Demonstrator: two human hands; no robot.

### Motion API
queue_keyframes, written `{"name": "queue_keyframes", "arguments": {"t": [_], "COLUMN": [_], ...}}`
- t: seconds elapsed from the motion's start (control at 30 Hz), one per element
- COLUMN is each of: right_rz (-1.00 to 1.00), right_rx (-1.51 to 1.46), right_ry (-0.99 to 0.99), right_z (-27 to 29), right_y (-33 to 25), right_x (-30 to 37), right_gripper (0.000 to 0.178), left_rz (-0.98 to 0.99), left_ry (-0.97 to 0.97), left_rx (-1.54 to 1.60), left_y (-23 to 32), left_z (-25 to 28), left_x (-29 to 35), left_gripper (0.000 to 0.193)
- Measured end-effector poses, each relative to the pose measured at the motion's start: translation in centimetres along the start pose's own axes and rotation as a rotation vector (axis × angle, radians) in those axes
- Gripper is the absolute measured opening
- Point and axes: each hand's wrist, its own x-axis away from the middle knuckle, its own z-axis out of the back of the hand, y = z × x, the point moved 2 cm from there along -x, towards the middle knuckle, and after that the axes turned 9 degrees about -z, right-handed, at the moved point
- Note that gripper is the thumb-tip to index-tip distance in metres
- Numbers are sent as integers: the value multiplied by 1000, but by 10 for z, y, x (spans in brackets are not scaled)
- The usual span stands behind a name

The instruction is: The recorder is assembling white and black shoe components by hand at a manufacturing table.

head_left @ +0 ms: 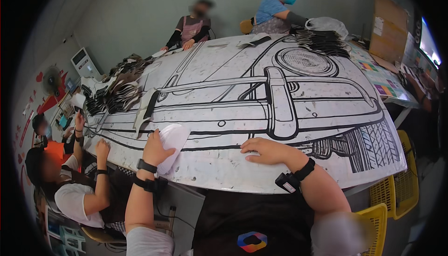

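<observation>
My left hand (157, 148) is closed on the edge of a white rounded piece (173, 147) at the near left of the table. The piece looks thin, with faint ridges, and I cannot tell its kind. My right hand (268, 152) lies palm down on the printed tabletop (224, 167), its fingers stretched out and holding nothing. Beyond my left hand lies a single curved beige and black piece (146, 109). Farther left is a pile of similar dark and pale pieces (114, 93).
Another stack of dark pieces (322, 41) sits at the far right beside a clear plastic bag (329, 25). Two people sit across the table, and others work at the left. Yellow baskets (382, 193) stand below the right edge.
</observation>
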Motion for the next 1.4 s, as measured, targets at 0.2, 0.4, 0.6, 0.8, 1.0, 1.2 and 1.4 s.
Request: {"name": "queue_keyframes", "arguments": {"t": [0.2, 0.4, 0.6, 0.8, 1.0, 1.2, 1.4], "right_rz": [25, 17, 26, 2, 4, -10, 8], "right_rx": [30, 18, 22, 31, 69, 59, 52], "right_ry": [7, -3, 11, -8, 15, -2, -9], "right_z": [-3, 1, -3, -3, -2, -2, -2], "right_y": [1, -3, 0, -6, -9, -9, -10], "right_x": [-4, -4, -2, -3, -2, -5, -4], "right_gripper": [30, 30, 30, 30, 30, 30, 30], "left_rz": [100, 122, 337, 332, 403, 393, 6], "left_ry": [-123, -90, -50, -41, -227, -269, 234], "left_rx": [-213, -2, 471, 279, 65, 2, 209], "left_y": [68, 16, -15, -36, -33, -20, 99], "left_z": [12, 12, 9, -2, -12, -7, 76], "left_x": [4, 3, 0, 4, 3, 5, -12], "left_gripper": [82, 81, 70, 87, 115, 107, 65]}}
